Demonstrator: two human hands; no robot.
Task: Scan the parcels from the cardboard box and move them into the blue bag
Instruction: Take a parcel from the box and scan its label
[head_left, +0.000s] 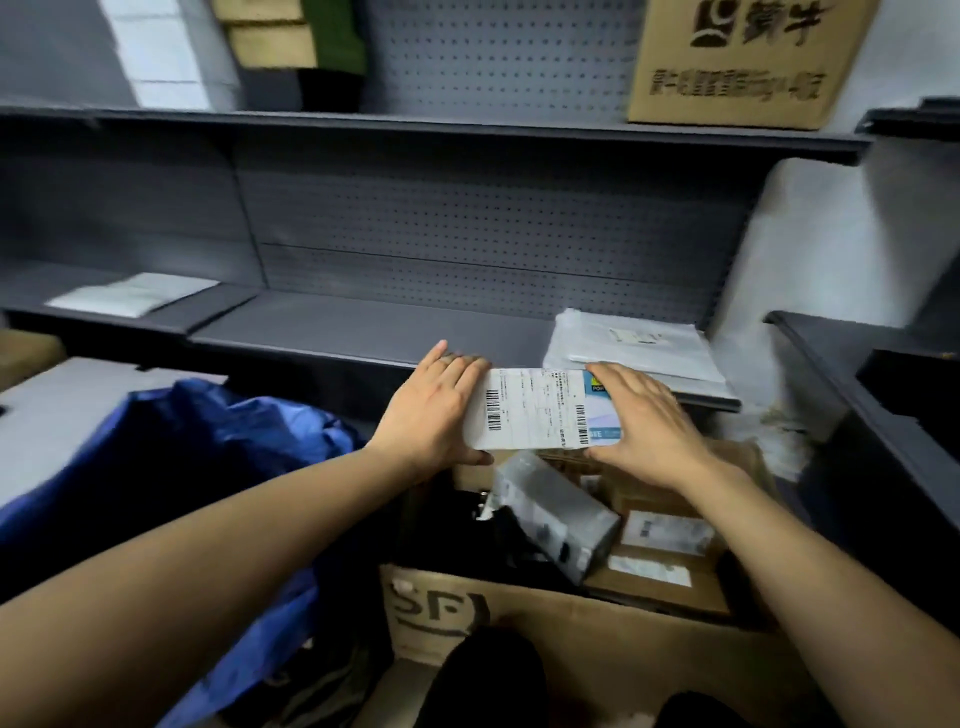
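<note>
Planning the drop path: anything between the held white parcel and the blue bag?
Nothing visible. The white labelled rectangular parcel is held by the left hand and right hand over the brown cardboard box; the crumpled blue fabric bag lies directly left. Its opening cannot be made out.

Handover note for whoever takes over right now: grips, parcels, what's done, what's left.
Left grip holds the left end of the white labelled parcel; right grip holds its right end, above the cardboard box.
Blue bag sits left of the box; contents not visible.
Done: this parcel is out of the box; scanned or not, cannot tell, no scanner in view.
Left: bag it, then the grey-wrapped parcel and brown parcels in the box.
</note>
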